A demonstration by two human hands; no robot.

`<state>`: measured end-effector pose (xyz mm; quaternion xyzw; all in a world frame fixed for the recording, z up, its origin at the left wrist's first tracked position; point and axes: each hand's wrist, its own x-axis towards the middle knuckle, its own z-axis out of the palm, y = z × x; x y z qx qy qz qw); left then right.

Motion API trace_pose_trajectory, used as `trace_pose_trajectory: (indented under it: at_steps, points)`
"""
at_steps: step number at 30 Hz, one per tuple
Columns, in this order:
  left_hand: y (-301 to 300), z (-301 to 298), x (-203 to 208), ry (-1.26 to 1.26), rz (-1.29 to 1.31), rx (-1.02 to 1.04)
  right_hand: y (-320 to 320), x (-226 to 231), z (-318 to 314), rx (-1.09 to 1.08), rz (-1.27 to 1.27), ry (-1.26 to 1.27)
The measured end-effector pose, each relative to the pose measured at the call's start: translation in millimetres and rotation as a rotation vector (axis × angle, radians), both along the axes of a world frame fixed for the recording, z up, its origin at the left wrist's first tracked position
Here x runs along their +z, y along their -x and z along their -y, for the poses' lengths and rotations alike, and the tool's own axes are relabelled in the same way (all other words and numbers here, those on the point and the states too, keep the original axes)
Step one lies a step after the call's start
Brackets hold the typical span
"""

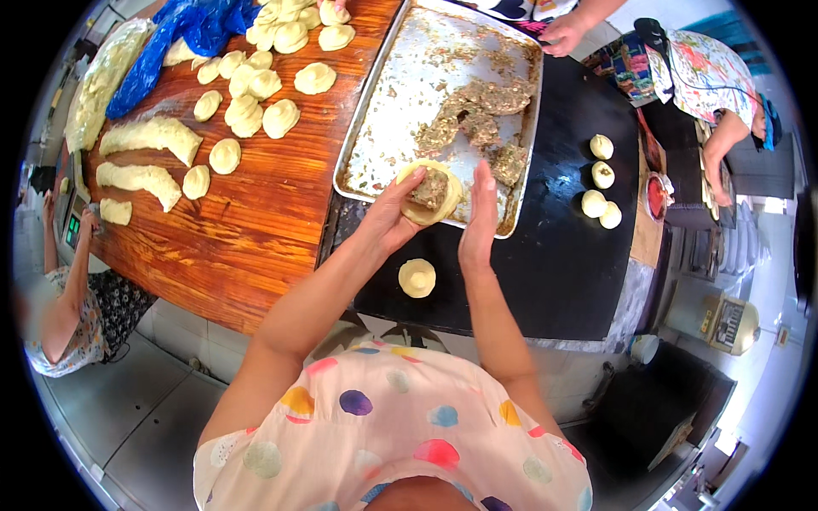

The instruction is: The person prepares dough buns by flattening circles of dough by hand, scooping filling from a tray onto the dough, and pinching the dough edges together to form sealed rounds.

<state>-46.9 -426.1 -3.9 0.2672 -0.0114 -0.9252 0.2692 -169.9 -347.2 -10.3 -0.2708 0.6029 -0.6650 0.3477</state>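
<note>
In the head view, holds in the left hand (394, 215) a round, pale-yellow dough wrapper (456, 192) topped with a brown-green lump of minced filling (433, 191), just above the near edge of a shallow, rectangular silver metal tray (400, 94). Rests the left thumb over the wrapper's left rim, tip just beside the filling, with the wrapper between thumb and fingers. Cannot tell how far the other left fingers curl, hidden beneath the dough.

Raises the right hand (477, 223) just beside the wrapper's right rim, palm turned toward it, fingers straight and together, grasping nothing.

Shows the tray at the far left of a smooth black table (562, 281), with a larger brown-green heap of filling (490, 111) toward the tray's right edge. Shows near the black table's near-left corner one pale dough disc with a raised centre (417, 278), and near its right edge four pale round dough balls (602, 175).

Includes on the glossy reddish-brown wooden table (213, 277), toward its far edge, many flattened pale dough rounds (281, 118); toward its left edge, thick pale dough strips (152, 136) and crumpled blue plastic sheeting (170, 60). Shows a co-worker's hand (562, 36) near the tray's far-right corner.
</note>
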Motion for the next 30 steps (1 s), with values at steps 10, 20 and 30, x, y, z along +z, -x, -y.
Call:
trace_pose_trajectory:
  at_steps: [10, 20, 30]
  points:
    - [26.5, -38.7, 22.8, 0.234, 0.079, 0.044, -25.9, 34.0, 2.4, -0.209, 0.379, 0.018]
    - [38.3, -59.7, 28.7, 0.344, 0.225, 0.058, -18.6, 16.5, -9.9, -0.246, 0.062, 0.016]
    - [42.8, -33.2, 33.1, 0.32, 0.255, -0.24, 19.4, 23.7, -8.6, -0.047, 0.489, -0.089]
